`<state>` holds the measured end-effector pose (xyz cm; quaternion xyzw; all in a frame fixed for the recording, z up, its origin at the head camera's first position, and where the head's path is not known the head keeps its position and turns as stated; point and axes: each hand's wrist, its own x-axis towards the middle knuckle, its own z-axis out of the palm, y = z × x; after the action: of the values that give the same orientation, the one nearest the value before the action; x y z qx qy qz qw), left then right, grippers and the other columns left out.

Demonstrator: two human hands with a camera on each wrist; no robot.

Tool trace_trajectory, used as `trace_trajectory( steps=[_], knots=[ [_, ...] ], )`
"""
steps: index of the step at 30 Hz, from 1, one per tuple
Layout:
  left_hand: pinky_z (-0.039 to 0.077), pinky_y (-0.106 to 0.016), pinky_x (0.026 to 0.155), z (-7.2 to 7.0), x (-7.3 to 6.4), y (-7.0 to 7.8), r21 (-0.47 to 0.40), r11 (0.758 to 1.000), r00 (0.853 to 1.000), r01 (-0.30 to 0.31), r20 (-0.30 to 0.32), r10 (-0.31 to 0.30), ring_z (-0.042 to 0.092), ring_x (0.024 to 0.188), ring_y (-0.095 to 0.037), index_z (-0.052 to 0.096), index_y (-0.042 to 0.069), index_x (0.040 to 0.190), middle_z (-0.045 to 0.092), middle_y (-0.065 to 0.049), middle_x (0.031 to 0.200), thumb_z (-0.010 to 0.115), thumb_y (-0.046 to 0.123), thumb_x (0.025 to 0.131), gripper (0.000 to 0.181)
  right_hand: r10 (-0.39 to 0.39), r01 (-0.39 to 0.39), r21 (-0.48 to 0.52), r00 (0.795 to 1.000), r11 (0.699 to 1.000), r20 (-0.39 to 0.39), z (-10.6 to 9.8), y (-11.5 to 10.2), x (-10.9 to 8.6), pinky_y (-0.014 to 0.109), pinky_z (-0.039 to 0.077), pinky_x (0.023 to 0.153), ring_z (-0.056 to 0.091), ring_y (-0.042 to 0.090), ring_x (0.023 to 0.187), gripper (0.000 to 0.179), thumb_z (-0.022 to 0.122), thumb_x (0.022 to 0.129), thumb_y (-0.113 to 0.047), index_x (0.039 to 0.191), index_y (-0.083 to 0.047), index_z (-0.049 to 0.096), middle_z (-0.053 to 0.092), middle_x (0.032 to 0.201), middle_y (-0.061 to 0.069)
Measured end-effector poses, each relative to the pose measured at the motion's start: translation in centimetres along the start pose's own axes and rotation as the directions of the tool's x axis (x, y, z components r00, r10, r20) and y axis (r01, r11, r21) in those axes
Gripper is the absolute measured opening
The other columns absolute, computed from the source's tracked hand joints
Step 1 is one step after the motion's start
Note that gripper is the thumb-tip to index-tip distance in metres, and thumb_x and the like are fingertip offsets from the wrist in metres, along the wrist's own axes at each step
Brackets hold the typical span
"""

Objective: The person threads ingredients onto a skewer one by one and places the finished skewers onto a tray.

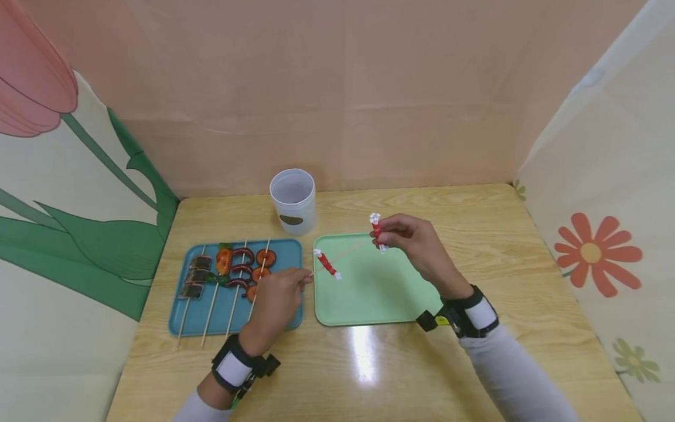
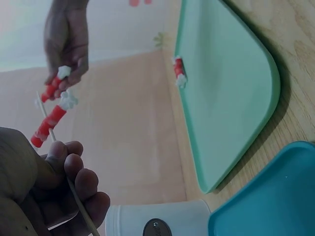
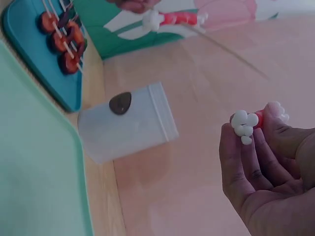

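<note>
My left hand (image 1: 276, 302) grips a thin wooden skewer (image 2: 79, 206), whose tip points right and away from me. Threaded crosswise on it is a red piece with knobbly white ends (image 1: 327, 265), like a toy crab stick, above the left side of the green tray (image 1: 364, 302). Over that tray's far right part, my right hand (image 1: 416, 243) pinches a second such red-and-white piece (image 3: 246, 123) between thumb and fingers. In the left wrist view the skewer's tip overlaps this second piece. A third red-and-white piece (image 2: 179, 73) lies at the green tray's edge.
Left of the green tray is a blue tray (image 1: 181, 319) with several loaded skewers, holding dark slabs (image 1: 198, 275), curled tentacle-like pieces (image 1: 241, 268) and orange-brown rounds (image 1: 265, 258). Behind it stands a white cup (image 1: 295, 205). A pink backdrop (image 1: 343, 117) hangs behind the table.
</note>
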<state>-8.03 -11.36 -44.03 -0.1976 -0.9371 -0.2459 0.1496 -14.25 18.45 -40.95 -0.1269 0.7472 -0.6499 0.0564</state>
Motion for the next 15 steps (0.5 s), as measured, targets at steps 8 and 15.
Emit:
trace_trajectory(
  steps=[8, 15],
  knots=[
    [0.057, -0.027, 0.057, -0.1, 0.1, 0.1, -0.011, 1.0, 1.0, -0.002, 0.004, 0.002, 0.075, 0.07, -0.016, 0.081, 0.009, 0.092, 0.078, -0.003, 0.082, 0.076, 0.015, 0.092, 0.007, -0.023, 0.022, 0.028, 0.999, 0.999, 0.034, 1.2, -0.9, -0.3, 0.033, 0.062, 0.083, 0.073, 0.021, 0.085, 0.025, 0.072, 0.094, -0.006, 0.116, 0.004, 0.068, 0.076, 0.098, -0.004],
    [0.057, -0.026, 0.057, -0.4, 0.2, 0.3, -0.011, 1.0, 1.0, 0.012, 0.017, -0.012, 0.075, 0.071, -0.014, 0.081, 0.01, 0.093, 0.078, -0.002, 0.083, 0.076, 0.014, 0.092, 0.006, -0.021, 0.021, 0.004, 1.0, 1.0, 0.023, 1.4, -1.3, -0.3, 0.035, 0.062, 0.083, 0.073, 0.019, 0.086, 0.025, 0.073, 0.093, -0.008, 0.116, 0.002, 0.069, 0.076, 0.098, -0.004]
  ],
)
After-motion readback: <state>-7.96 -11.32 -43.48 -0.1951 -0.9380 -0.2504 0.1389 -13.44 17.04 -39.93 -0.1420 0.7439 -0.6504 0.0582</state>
